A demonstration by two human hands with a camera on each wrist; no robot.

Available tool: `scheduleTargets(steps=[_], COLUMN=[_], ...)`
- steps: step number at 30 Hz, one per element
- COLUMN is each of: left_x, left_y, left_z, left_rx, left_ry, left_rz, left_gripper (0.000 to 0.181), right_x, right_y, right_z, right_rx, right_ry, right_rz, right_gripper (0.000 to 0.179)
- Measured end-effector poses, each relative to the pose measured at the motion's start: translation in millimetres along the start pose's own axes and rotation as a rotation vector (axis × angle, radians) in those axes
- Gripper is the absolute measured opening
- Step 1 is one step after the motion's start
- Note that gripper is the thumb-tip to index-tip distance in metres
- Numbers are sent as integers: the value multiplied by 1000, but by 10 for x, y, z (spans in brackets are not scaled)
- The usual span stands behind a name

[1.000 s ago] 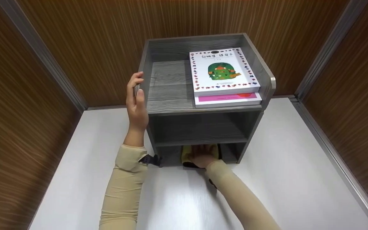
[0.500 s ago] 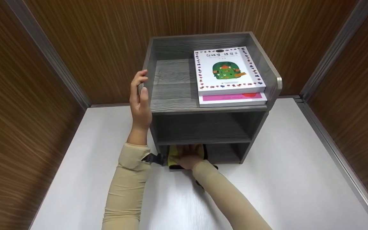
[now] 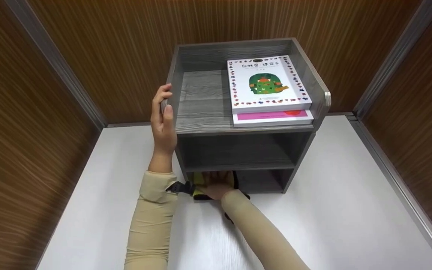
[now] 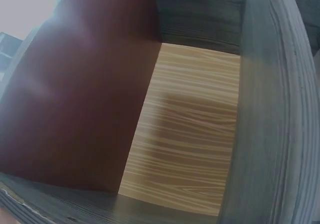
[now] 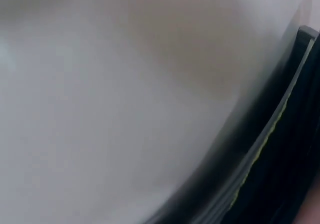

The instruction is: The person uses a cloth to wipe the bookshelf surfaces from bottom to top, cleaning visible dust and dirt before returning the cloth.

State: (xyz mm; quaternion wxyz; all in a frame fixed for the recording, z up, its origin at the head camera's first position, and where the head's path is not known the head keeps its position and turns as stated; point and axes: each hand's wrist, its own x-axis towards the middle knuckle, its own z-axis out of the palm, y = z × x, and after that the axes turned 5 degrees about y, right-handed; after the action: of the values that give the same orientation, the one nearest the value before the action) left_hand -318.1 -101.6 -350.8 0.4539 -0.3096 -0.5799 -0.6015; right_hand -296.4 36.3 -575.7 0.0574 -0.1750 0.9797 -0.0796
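Could easily bunch up the yellow cloth (image 3: 198, 180) on the bottom shelf (image 3: 260, 182) by pressing too hard with a spread right hand (image 3: 217, 187), or tug the cabinet (image 3: 204, 101) askew by pinching its side too firmly with the left hand (image 3: 161, 127), tbh.

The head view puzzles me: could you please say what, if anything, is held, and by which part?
Left grip holds the grey shelf unit by its left panel, near the front; right grip lies spread on yellow cloth, apparently not clutching it.
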Motion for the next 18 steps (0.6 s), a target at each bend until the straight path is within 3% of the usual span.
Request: scheduleTargets(steps=[12, 18], left_x=[-3, -9], left_y=[18, 15], left_z=[-10, -27], left_rx=[-22, -7], left_ry=[-26, -22], left_rz=[-13, -24], left_gripper=[32, 33], right_x=[-132, -246], right_y=[381, 708], right_z=[-77, -138], right_rx=[17, 144], right_ry=[-10, -35], right_rz=[47, 128], right_gripper=[84, 85])
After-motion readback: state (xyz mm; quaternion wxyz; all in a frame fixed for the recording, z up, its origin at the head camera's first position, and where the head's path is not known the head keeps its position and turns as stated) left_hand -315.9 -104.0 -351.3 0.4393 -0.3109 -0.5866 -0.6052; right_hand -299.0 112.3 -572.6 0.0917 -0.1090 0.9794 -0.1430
